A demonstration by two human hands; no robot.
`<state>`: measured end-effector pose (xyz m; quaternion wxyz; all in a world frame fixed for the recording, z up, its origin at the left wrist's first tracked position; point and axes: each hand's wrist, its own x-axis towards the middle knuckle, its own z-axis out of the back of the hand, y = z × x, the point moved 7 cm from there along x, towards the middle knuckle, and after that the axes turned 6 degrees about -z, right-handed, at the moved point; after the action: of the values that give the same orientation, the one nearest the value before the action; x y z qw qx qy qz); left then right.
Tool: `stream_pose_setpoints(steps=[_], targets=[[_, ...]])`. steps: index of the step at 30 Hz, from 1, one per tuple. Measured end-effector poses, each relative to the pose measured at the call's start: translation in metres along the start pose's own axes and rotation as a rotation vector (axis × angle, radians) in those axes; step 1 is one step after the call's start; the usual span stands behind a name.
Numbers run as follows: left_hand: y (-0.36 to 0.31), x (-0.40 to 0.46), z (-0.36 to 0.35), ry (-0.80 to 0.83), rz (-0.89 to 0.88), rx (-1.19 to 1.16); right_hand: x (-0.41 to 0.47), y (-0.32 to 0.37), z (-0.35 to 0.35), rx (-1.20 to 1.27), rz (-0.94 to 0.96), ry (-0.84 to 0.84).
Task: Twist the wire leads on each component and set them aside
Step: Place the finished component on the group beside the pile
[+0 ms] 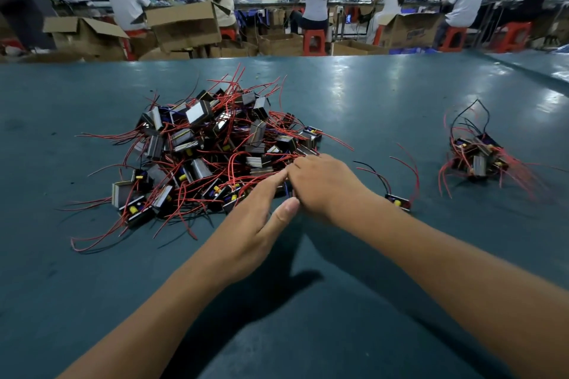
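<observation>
Item: heap of wired transformers (212, 144), untwisted, at 11 o'clock from the hands; red leads splay all ways.
Right hand (323, 186): nearer, fingers curled down at the heap's near edge, apparently on a lead; grip hidden.
Left hand (261, 218): fingers straight, holding nothing.
Set-aside cluster (480, 157): 2 o'clock, well apart.

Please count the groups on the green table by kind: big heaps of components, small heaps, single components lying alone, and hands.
Big heap: 1
Small heap: 1
Single component: 1
Hands, left hand and right hand: 2
Total: 5
</observation>
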<state>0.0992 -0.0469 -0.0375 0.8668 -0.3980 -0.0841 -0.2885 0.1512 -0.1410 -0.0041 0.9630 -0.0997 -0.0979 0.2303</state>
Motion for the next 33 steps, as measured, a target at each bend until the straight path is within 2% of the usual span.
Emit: stream_pose_setpoints(steps=[3, 6, 11, 15, 18, 21, 25, 27, 31, 33], targets=[[-0.001, 0.001, 0.011, -0.075, 0.000, 0.127, 0.011, 0.008, -0.016, -0.069, 0.038, 0.024], [-0.010, 0.008, 0.011, -0.080, -0.067, 0.242, 0.020, 0.026, -0.022, -0.127, 0.080, -0.022], [-0.016, 0.014, 0.021, -0.106, -0.082, 0.259, 0.040, 0.023, -0.021, -0.105, -0.055, -0.096], [-0.026, 0.007, 0.037, -0.167, -0.248, 0.176, 0.057, 0.007, -0.006, 0.070, -0.229, -0.243], [-0.029, 0.004, 0.041, -0.235, -0.290, 0.182, 0.080, -0.015, -0.002, 0.357, -0.404, -0.274], [-0.028, 0.003, 0.042, -0.266, -0.294, 0.222, 0.097, -0.017, -0.001, 0.536, -0.326, -0.259], [-0.024, 0.005, 0.045, -0.298, -0.269, 0.279, 0.102, -0.010, 0.001, 0.623, -0.246, -0.284], [-0.022, 0.006, 0.047, -0.322, -0.247, 0.286, 0.102, -0.009, 0.003, 0.625, -0.249, -0.297], [-0.016, 0.004, 0.051, -0.351, -0.209, 0.311, 0.093, -0.027, 0.013, 0.876, -0.297, -0.352], [-0.011, 0.004, 0.054, -0.361, -0.164, 0.325, 0.084, -0.037, 0.019, 0.904, -0.334, -0.371]])
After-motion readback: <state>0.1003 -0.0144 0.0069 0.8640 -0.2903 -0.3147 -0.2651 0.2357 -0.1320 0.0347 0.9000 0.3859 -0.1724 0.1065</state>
